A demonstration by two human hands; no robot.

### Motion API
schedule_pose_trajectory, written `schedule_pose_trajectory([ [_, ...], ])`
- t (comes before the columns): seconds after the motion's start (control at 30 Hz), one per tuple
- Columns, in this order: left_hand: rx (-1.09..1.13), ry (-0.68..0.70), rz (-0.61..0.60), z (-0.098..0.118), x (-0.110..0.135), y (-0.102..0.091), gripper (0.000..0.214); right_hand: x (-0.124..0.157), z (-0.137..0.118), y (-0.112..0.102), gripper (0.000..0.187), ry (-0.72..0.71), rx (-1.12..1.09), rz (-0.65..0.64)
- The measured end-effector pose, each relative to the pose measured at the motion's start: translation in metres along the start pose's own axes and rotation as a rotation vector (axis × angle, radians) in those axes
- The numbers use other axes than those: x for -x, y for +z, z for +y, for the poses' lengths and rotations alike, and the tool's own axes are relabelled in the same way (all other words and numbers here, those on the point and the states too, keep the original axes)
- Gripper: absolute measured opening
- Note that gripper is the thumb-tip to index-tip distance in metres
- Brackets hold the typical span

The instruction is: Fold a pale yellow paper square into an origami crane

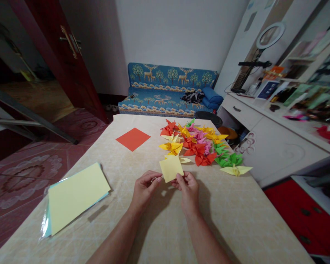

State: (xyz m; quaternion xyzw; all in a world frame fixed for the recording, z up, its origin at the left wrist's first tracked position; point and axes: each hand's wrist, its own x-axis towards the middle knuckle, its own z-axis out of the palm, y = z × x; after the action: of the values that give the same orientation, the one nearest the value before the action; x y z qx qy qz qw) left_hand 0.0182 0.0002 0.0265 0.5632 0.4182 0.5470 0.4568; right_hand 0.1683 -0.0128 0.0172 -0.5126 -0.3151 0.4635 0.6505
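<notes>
On the left part of the table (236, 220) lies a clear plastic sleeve (45, 225), and in it a stack of pale yellow sheets (77, 196). A light blue edge shows under the stack, prob. one more sheet, but the view is not sharp enough to be sure. Further back, near the table centre, one orange-red paper square (133, 139) lies flat and alone, well apart from the sleeve.

In front, the left hand (144, 190) pinches the lower left corner of a small yellow square (171, 168) between thumb and fingers. The square is held up above the table, a bit tilted, between both hands. The right hand (188, 190) grips its lower right edge, also w/ thumb and fingertips closed on the paper.

Just behind the square and to the right lies a pile of folded paper cranes (200, 146) in red, yellow, pink, green, loose on the table and in no box. One pale yellow crane (236, 170) sits at the near right end of the pile.
</notes>
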Motion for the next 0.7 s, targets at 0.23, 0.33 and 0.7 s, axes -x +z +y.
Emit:
schedule_pose_trajectory([
  [0.23,-0.031,0.026,0.015,-0.0046,-0.0003,-0.0009,0.016,-0.001,0.0005,0.0,0.028,-0.005,0.011,0.01],
  [0.33,-0.04,0.025,0.005,-0.005,-0.0007,-0.0005,0.016,-0.0012,0.0016,-0.0001,0.028,-0.008,0.018,0.006],
  [0.7,-0.049,0.026,-0.062,-0.003,0.0001,0.0,0.017,0.001,0.0002,0.002,0.026,0.003,0.087,-0.079],
])
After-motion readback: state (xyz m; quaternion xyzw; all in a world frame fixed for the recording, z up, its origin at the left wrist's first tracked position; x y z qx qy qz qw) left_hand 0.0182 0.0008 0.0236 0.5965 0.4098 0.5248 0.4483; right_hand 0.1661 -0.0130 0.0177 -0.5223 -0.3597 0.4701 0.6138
